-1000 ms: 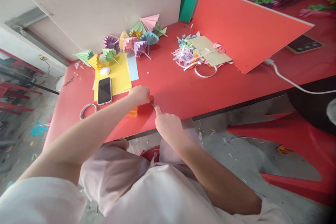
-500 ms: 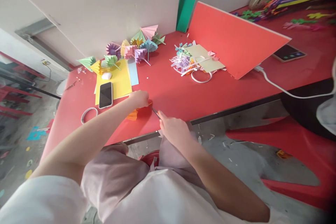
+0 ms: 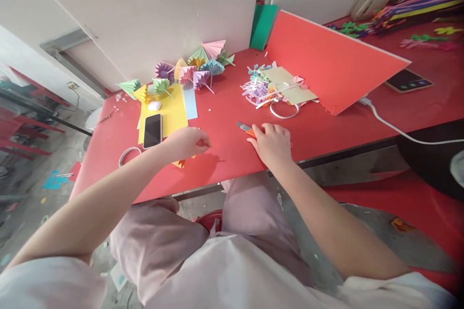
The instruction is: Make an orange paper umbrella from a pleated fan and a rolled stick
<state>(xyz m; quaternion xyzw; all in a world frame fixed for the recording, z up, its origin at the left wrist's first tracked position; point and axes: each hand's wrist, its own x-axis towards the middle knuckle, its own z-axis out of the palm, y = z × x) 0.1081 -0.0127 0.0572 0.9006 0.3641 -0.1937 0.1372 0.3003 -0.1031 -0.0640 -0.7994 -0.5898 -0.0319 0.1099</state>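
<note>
My left hand [image 3: 190, 142] is closed in a pinch over the near part of the table, on orange paper. Pleated orange paper [image 3: 180, 163] shows below its wrist, mostly hidden by the forearm. My right hand [image 3: 272, 141] is to the right, its fingers curled over an orange utility knife [image 3: 249, 130]. The blade of the knife points left, and the hand covers most of its handle. Several pleated paper umbrellas [image 3: 201, 78] in pastel colours lie at the back, beyond my left hand.
A phone [image 3: 152, 130] lies by yellow paper [image 3: 175, 111] on the red table [image 3: 224, 120], near a white ring [image 3: 129, 154]. Cut paper strips [image 3: 255, 91], a roll of tape [image 3: 284, 110] and a standing red board [image 3: 329, 58] are on the right. A white cable [image 3: 395, 136] hangs over the edge.
My right hand has moved right and away from my left hand, carrying the utility knife off the orange paper. My left hand stays with the paper. The view has shifted slightly.
</note>
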